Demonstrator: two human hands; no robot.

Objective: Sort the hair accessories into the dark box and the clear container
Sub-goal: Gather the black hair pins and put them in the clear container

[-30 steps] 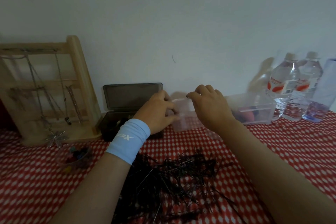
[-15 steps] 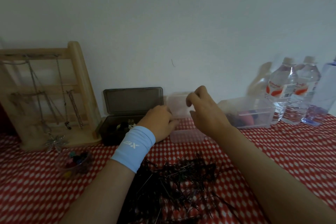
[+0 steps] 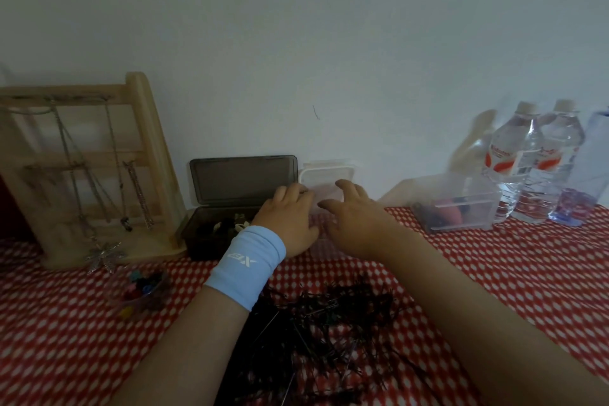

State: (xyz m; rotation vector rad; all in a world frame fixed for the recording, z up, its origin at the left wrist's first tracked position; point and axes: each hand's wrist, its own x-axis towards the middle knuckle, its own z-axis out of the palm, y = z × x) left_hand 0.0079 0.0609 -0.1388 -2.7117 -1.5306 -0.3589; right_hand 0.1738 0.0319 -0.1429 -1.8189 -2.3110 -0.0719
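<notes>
The frosted white lid (image 3: 326, 175) of the small clear plastic container (image 3: 321, 227) had swung from half-raised to upright against the wall, at the back edge of the red-and-white checked worktop (image 3: 510, 273). The left hand (image 3: 290, 221) lay against the container's left side, its grasp impossible to tell; the right hand (image 3: 356, 224) hovered over the opening, fingers spread, holding nothing. With the open dark smoky plastic box (image 3: 211, 241) just left, both bins seemed ready for the pile of thin black hairpins (image 3: 329, 323) near the front edge

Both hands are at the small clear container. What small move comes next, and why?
Probably bring the right hand down to the black pin pile: the clear container has its lid open, the pile lies unsorted in front, and that hand looks empty.
</notes>
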